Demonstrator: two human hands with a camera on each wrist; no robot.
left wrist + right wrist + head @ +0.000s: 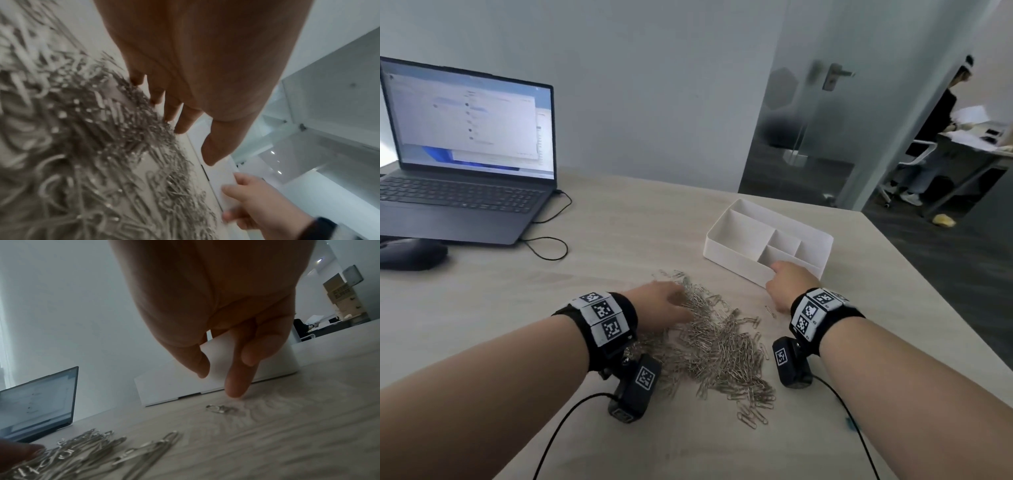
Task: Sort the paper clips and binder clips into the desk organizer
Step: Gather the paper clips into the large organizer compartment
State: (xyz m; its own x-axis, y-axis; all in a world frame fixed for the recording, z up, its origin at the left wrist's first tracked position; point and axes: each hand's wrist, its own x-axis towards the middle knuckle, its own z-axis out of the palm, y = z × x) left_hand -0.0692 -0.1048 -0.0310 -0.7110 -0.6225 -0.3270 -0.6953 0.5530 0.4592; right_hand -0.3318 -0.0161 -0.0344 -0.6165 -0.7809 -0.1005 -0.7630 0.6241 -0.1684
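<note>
A: Head view: a pale wood-grain surface (pixel 619 233) is seen in a room with a plain wall and a glass door (pixel 808 120); beyond the door a person (pixel 935 130) is seen at another desk.

B: Where are the task's things placed?

A: A heap of silver paper clips (pixel 719 346) is spread near the front edge. The white desk organizer (pixel 736 263) is set just behind it to the right, its compartments bare.

B: And the hands?

A: The left hand (pixel 657 301) is laid on the heap with fingers straight and spread. The right hand (pixel 787 284) is held at the organizer's near wall, nothing being gripped; its fingers hang loose.

B: What is added by the wrist views?

A: In the right wrist view, one stray clip (pixel 222 409) is shown lying apart from the heap, near a fingertip; stacked cardboard boxes (pixel 341 295) are seen only there. An open laptop (pixel 469 154) and a mouse (pixel 410 253) are set far left, well apart.
</note>
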